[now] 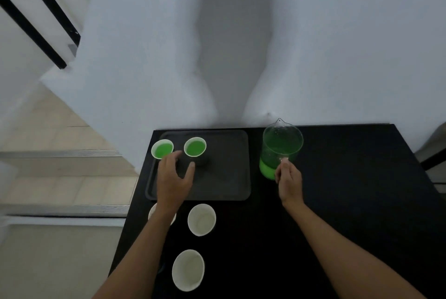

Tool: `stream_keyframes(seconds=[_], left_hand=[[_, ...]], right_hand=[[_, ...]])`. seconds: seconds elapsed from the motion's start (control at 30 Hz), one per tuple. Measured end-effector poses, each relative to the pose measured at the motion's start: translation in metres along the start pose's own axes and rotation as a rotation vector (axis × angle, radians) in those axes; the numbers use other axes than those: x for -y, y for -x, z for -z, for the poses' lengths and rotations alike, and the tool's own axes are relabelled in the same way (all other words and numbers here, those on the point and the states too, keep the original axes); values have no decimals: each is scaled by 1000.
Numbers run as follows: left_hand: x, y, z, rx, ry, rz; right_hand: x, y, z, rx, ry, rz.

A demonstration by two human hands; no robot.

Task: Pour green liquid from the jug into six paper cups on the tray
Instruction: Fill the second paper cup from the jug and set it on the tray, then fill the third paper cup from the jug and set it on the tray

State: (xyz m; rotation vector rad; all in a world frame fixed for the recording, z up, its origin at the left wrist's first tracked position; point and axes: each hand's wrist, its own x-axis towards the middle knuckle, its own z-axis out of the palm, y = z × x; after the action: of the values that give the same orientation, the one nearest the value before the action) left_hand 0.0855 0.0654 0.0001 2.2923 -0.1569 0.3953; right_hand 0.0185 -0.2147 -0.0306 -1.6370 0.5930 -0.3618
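1. On the black table [350, 202] in front of you sits a dark tray [224, 178], pushed up near the white wall [337, 45] at the table's far edge.
2. Two paper cups stand on the tray's far left corner, side by side: the left filled cup [162, 149] and the right filled cup [195, 146], both holding green liquid.
3. Your left hand [172, 178] hovers over the tray just in front of those two cups, fingers spread apart and gripping nothing (the thumb tip reaches close to the base of the right filled cup; whether it touches cannot be told).
4. Right of the tray, directly on the table, stands the clear jug [281, 149], upright, spout pointing toward the wall, with green liquid in its lower part.
5. Your right hand [289, 178] is at the jug's near side, fingers curled together at its handle; the grip looks closed on it.
6. Three empty paper cups wait on the table, off the tray on your side: one [150, 213] mostly hidden under your left forearm, one [201, 219] just right of it, and one [188, 270] nearest you.
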Motion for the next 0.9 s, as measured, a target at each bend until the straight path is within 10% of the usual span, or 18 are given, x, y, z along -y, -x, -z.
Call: stream_keyframes(seconds=[0.33,0.9], left_hand=[[-9,75,21,717,-347,-87],[-8,78,10,824,-435,-51]], right_hand=[[5,3,6,45,44,-17],[4,3,7,45,61,-24]])
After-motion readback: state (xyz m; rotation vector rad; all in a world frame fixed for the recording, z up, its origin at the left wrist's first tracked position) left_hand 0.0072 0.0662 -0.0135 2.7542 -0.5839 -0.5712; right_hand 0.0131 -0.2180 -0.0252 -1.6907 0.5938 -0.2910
